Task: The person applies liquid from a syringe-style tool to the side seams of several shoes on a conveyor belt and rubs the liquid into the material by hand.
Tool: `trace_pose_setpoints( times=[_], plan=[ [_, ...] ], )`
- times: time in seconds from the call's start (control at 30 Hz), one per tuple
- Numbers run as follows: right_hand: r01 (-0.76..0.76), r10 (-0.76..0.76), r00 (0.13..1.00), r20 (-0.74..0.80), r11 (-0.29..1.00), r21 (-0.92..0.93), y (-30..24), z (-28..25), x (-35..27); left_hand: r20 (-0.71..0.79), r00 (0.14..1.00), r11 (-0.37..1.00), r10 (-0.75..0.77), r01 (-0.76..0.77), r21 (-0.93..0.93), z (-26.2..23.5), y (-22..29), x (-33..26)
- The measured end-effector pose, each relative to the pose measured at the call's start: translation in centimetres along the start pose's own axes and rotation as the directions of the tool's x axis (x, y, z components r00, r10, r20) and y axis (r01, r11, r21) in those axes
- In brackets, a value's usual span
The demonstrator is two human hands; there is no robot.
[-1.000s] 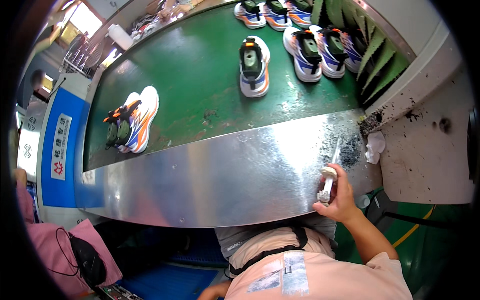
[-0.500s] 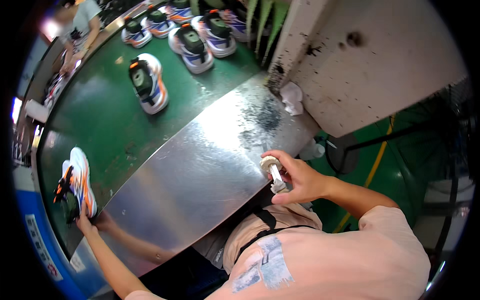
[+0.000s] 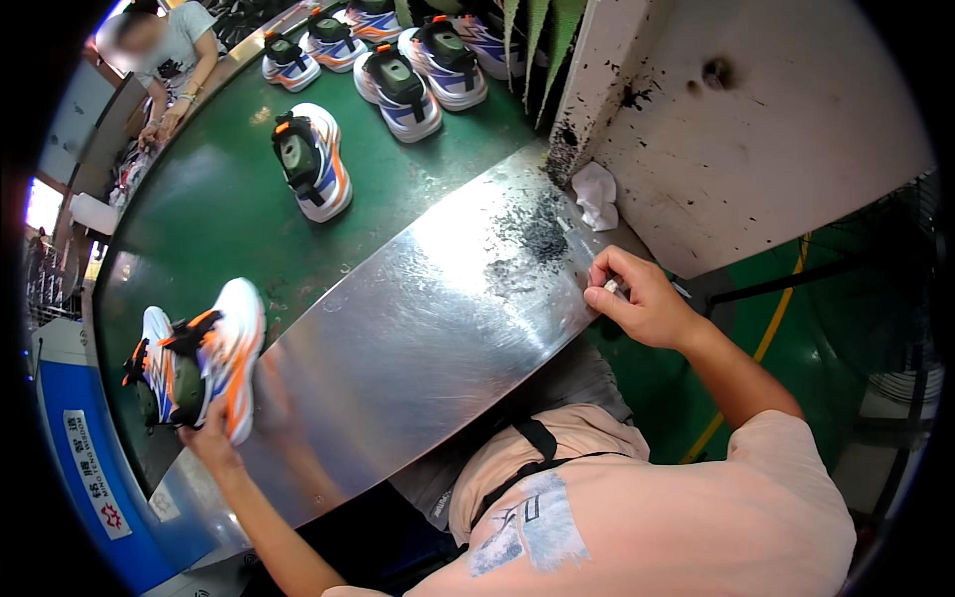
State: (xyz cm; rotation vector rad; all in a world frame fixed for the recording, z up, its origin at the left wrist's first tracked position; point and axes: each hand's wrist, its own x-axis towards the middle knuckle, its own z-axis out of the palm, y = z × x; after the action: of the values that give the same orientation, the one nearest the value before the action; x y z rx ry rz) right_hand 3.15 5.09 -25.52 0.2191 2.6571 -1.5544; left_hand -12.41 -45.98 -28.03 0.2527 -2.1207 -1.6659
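Note:
My left hand [image 3: 212, 438] grips a sneaker [image 3: 239, 343] by its heel end, at the left of the green belt. The sneaker is white with orange and blue, has a dark collar and is tilted with its toe pointing away. Close beside it, to the left, stands a matching sneaker [image 3: 156, 363]. Over the metal ledge's right end, my right hand [image 3: 645, 303] is closed around a short white stick with pale wads [image 3: 612, 287], mostly hidden by the fingers. Just beyond those fingers, something thin and translucent [image 3: 580, 244] lies on the ledge.
A lone sneaker [image 3: 313, 164] stands mid-belt [image 3: 219, 229], with several more farther back. The metal ledge [image 3: 398, 338] has black smears near a crumpled white tissue [image 3: 595, 194]. A pale, spattered panel [image 3: 756, 129] rises at right. Another person [image 3: 179, 60] works across the belt.
My left hand has lifted a sneaker and brought it rightward, beside the other. My right hand has moved up and right with the stick, its fingers now closed further over it.

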Motion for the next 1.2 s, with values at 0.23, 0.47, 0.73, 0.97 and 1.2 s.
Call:
trace_pose_setpoints(
  times=[0.23,0.47,0.73,0.97,1.2],
  plan=[
    [0.21,-0.295,0.949,-0.114,0.857,-0.471,0.1,0.9,1.2,0.156,0.987,0.984,0.048,-0.019,-0.18,11.1,3.4,-0.4],
    [0.227,-0.242,0.966,0.088,0.641,-0.733,-2.2,0.9,0.2,0.262,0.963,0.998,0.056,-0.058,0.0,12.9,5.5,1.4],
    [-0.21,0.093,0.964,0.248,0.841,0.499,-4.6,-0.1,-1.4,-0.075,0.995,0.997,-0.07,0.073,0.04,2.1,1.5,-10.2],
    [-0.21,-0.289,0.913,0.288,0.274,0.939,-2.8,-1.3,0.6,0.52,0.845,0.933,0.125,-0.278,0.227,3.7,10.0,-17.6],
    [-0.299,-0.166,0.927,0.336,0.216,0.93,-1.3,-2.9,2.5,0.899,0.393,0.457,0.196,-0.847,0.27,8.7,17.6,-6.4]
  ],
)
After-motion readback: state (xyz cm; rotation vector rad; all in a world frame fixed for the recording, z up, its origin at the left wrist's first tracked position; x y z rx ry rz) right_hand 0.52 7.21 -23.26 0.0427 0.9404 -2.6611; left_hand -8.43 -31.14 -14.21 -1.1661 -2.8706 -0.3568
